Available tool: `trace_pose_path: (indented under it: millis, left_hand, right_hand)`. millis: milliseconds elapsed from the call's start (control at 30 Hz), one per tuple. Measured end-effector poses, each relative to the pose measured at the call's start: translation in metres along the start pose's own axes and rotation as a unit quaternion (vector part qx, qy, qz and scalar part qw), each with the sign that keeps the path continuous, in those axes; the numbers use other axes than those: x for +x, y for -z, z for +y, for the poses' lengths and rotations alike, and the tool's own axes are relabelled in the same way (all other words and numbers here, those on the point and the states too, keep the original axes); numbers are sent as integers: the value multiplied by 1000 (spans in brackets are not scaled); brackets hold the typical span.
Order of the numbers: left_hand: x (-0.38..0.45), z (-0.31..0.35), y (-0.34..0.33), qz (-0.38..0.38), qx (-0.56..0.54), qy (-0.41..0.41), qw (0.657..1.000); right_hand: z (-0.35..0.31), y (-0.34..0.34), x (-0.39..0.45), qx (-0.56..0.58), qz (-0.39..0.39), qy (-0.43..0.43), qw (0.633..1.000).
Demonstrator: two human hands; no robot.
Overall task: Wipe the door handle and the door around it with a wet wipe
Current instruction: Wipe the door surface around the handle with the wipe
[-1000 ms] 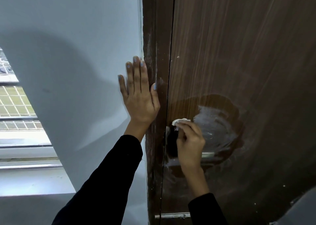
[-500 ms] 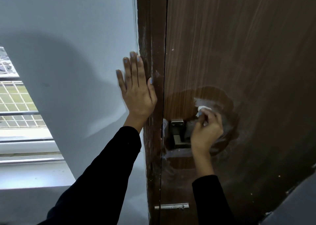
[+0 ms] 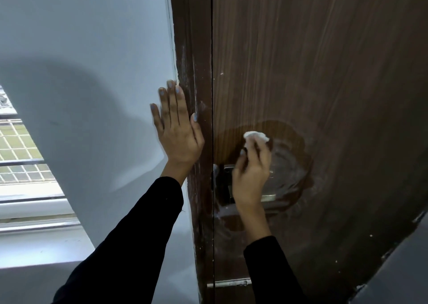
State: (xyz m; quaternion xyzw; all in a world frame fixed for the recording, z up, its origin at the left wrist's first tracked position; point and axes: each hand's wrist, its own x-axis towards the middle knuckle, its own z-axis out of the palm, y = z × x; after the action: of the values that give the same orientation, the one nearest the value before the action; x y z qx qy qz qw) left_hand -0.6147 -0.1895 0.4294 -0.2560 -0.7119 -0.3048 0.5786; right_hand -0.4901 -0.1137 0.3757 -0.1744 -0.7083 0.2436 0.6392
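Right hand point(image 3: 251, 176), fingers pinching wet wipe point(image 3: 256, 136), now swept back left above handle point(image 3: 268, 197); left hand point(image 3: 179, 137) flat, fingers wide, on wall point(image 3: 92, 49); door point(image 3: 324, 72) patch wet, surround mostly done.

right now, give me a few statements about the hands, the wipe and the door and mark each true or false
1. The right hand holds the wet wipe against the door. True.
2. The left hand grips the door handle. False: it lies flat on the wall beside the door frame.
3. A darker wet patch surrounds the handle area. True.
4. The wipe is pressed below the handle. False: it sits above the handle.
5. Both arms wear black sleeves. True.
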Motion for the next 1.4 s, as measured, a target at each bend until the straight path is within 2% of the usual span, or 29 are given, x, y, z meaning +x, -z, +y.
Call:
trace_pose_path:
  millis: [67,100,200,267,400,467,567,633,833,1000,1200,1333,1400]
  left_hand:
    - [0,0,0,4,-2,-2,1000]
    - [0,0,0,6,-3,-3,1000]
    - [1,0,-1,4,-3,-2,1000]
    - [0,0,0,1,-3,0,1000]
    - [0,0,0,-3,1,0,1000]
    - [0,0,0,-2,1,1,1000]
    - [0,0,0,-3,1,-2,1000]
    - [-1,1,0,-4,3,-2,1000]
    - [-1,0,-1,-2,11,-1,1000]
    - [-3,2,0,-6,13,2,1000]
    - [-4,-1,-2,-3,17,1,1000]
    - [-7,0,-4,-1,16,-5,1000]
    - [-7,-1,-5,2,20,-4,1000]
  right_hand:
    - [6,1,-11,-10,-28,14,999]
    - [10,4,-14,-15,-26,-7,1000]
    - [14,10,-5,-25,33,-84,996]
    - [8,7,4,-22,50,-80,995]
    - [0,5,0,-4,-21,-1,1000]
    - [10,13,-4,-17,-37,-19,999]
    - [22,26,7,2,40,-94,995]
    - [20,26,18,5,81,-113,990]
    - [10,15,-5,-6,3,-58,998]
    - [24,24,-3,-26,41,-152,987]
    - [15,19,-24,-23,-77,-93,992]
    - [33,27,-20,-29,-32,-185,982]
    - [28,23,-14,-19,-20,-176,984]
